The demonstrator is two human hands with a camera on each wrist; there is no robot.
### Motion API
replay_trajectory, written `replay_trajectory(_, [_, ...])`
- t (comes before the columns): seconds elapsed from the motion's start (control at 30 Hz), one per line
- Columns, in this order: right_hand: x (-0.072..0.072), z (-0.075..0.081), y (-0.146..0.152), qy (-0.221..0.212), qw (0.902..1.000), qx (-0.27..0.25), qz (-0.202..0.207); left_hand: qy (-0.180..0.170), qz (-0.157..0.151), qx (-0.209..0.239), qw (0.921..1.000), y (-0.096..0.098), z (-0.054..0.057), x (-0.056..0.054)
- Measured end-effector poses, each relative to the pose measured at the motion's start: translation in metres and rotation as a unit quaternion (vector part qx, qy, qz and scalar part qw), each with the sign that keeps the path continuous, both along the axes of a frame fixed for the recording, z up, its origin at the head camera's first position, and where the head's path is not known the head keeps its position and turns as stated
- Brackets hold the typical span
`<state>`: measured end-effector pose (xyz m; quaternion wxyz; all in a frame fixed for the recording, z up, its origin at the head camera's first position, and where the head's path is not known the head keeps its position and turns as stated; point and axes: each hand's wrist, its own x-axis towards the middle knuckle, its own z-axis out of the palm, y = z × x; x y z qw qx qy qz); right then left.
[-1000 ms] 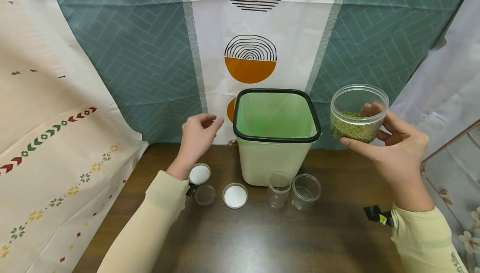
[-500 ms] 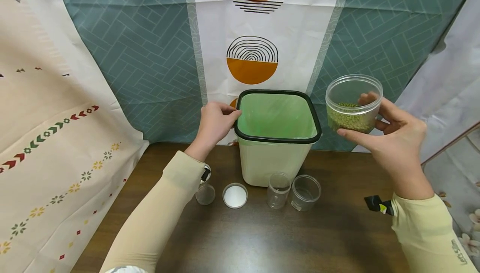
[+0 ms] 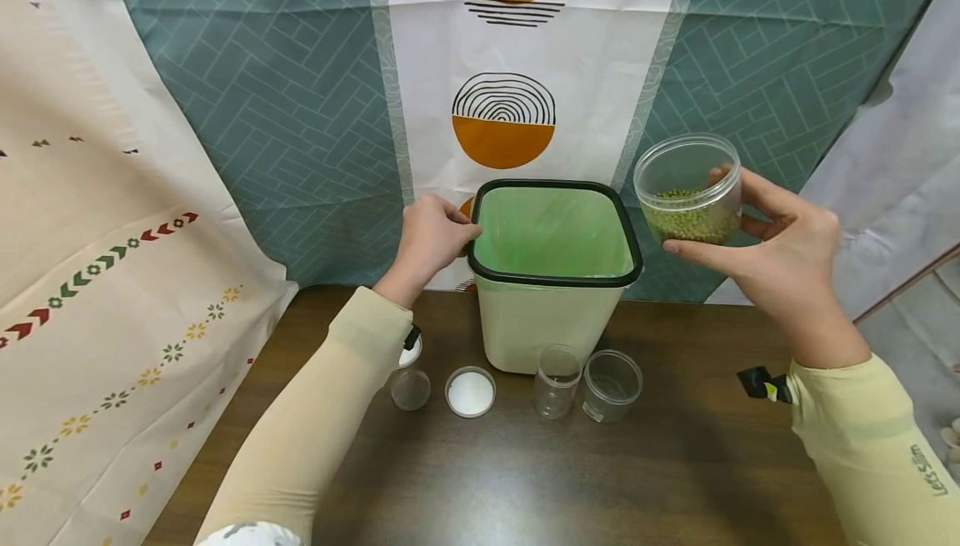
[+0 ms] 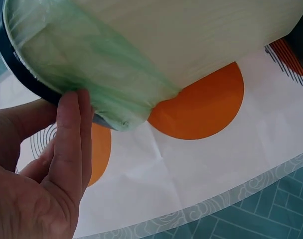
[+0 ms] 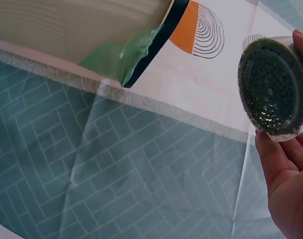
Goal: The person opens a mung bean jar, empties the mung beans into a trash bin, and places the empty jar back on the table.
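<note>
A pale green trash bin [image 3: 551, 321] with a black rim and a green plastic liner [image 4: 106, 64] stands at the back of the table. My left hand [image 3: 433, 239] pinches the rim at its left side, thumb and fingers on either side of the edge. In my right hand [image 3: 787, 262] is a clear plastic jar [image 3: 690, 187], held up beside the bin's right rim and tilted slightly toward it. Green mung beans [image 3: 693, 217] fill roughly its lower half. From the right wrist view, the beans show through the jar's bottom [image 5: 273, 89].
Two clear empty jars, a narrow one [image 3: 557, 383] and a wider one [image 3: 611, 385], stand before the bin. To their left lie a white-topped lid [image 3: 471, 392] and a small clear round piece [image 3: 410, 389]. Another white one [image 3: 410, 352] is partly behind the left sleeve. Patterned cloth [image 3: 300, 112] hangs behind.
My left hand has moved right from beside the bin and taken hold of its rim. My right hand has brought the jar of mung beans up and left, closer to the bin, tilting it slightly.
</note>
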<state>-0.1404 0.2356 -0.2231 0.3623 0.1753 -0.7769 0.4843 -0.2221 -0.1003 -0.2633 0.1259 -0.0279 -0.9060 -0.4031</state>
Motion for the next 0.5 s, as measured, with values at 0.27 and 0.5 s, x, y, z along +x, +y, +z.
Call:
replay_trajectory(0.27, [-0.008,0.007,0.003,-0.028,0.9974,0.051,-0.043,-0.079,-0.001,0.007,0.9968,0.000,0.012,-0.004])
replay_trajectory(0.5, [-0.027,0.006,0.014,-0.057,0.9939,0.069,-0.064,-0.096,-0.006,0.020,0.9952,0.001,0.015,-0.009])
